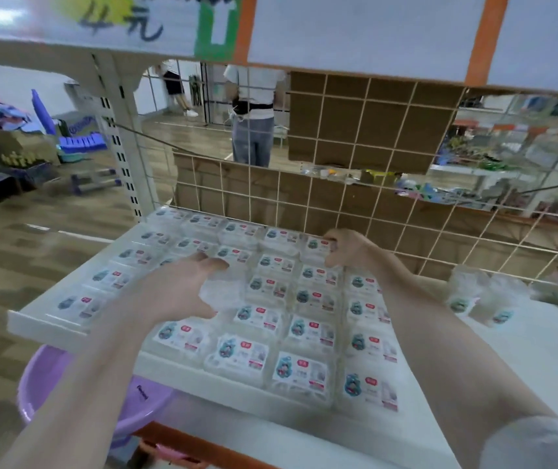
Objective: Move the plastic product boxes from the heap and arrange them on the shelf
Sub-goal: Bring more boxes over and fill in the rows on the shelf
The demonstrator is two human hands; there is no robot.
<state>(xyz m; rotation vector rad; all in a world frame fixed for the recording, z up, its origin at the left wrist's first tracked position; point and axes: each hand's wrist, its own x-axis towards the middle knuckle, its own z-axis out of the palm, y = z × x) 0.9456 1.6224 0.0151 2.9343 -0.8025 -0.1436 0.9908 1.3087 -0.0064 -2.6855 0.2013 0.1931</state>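
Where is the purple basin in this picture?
In the head view, the purple basin sits low on the left, under the front left corner of the shelf, partly hidden behind the person's left forearm.

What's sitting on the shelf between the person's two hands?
In the head view, labelled plastic boxes in rows fill the shelf between the left hand and right hand.
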